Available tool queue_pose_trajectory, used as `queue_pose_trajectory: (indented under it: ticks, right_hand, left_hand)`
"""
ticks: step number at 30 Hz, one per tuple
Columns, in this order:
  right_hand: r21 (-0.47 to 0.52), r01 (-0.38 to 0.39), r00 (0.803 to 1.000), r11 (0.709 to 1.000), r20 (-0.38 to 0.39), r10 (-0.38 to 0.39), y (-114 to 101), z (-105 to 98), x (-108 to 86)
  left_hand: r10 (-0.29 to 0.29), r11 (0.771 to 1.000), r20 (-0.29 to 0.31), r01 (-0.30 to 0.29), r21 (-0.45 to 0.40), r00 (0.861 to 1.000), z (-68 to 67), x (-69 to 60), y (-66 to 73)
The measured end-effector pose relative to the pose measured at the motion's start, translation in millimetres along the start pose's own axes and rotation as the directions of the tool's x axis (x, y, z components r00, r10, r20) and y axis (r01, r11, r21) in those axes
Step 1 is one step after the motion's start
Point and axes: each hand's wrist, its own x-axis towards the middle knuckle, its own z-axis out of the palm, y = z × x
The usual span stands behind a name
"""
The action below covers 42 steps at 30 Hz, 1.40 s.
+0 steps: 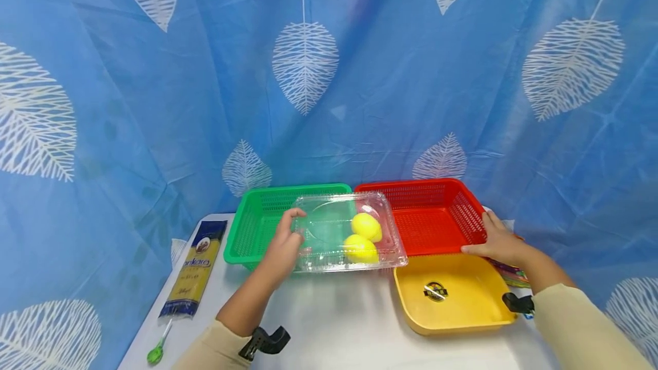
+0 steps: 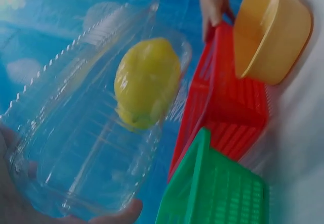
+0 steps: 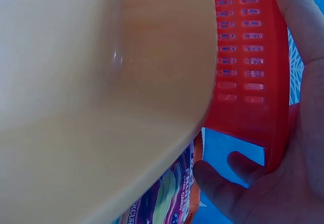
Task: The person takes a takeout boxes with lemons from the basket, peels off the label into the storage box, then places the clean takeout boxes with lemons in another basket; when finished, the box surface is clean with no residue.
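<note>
My left hand (image 1: 281,249) grips the left end of a clear plastic container (image 1: 324,230), raised over the green basket (image 1: 236,244) and part of the red basket (image 1: 426,230). Two yellow lemons (image 1: 366,226) lie at its right end; the left wrist view shows a lemon (image 2: 147,82) through the clear plastic. With thumb and fingers around its right front corner, my right hand (image 1: 500,241) holds the red basket. In the right wrist view the thumb lies along the basket's rim, and the fingers reach past the corner near a purple candy packet (image 3: 169,191).
A yellow tub (image 1: 457,293) stands in front of the red basket, close to the right hand. On the left of the white table (image 1: 329,324) lies an Ankara pasta packet (image 1: 195,270), beside a green-headed stick (image 1: 155,354). A blue leaf-patterned curtain (image 1: 370,101) hangs behind.
</note>
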Motion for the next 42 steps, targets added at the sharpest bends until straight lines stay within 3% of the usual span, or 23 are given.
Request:
queue_pose_trajectory:
  ticks: [11, 18, 24, 30, 36, 42]
  right_hand:
    - [0.016, 0.015, 1.0, 1.0, 0.004, -0.015, -7.4, -0.9, -2.9]
    - [0.079, 0.012, 1.0, 0.997, 0.013, -0.013, -7.3, 4.5, -1.7]
    - [0.077, 0.017, 1.0, 0.997, 0.01, -0.018, -3.7, 1.8, 2.0]
    - [0.069, -0.007, 1.0, 0.998, 0.025, 0.005, -2.2, -0.9, -0.6]
    - [0.071, -0.01, 0.999, 0.997, 0.04, 0.008, -6.0, 2.2, 1.6]
    - [0.058, -0.012, 0.999, 0.998, 0.033, 0.01, -5.8, -1.8, 1.6]
  left_hand:
    - [0.076, 0.989, 0.012, -0.077, 0.125, 0.997, 39.8, 42.8, 10.7]
    - [0.049, 0.988, 0.027, -0.052, 0.144, 0.998, 69.2, 69.5, 15.5]
    - [0.043, 0.989, 0.019, -0.046, 0.143, 0.999, 101.0, 91.3, 16.9]
    - [0.08, 0.983, 0.041, -0.085, 0.16, 0.996, 135.0, 100.6, 10.6]
    - [0.032, 0.986, 0.034, -0.037, 0.161, 0.999, 158.5, 106.3, 6.6]
    - [0.008, 0.985, -0.004, -0.008, 0.17, 1.0, 185.7, 112.3, -9.1]
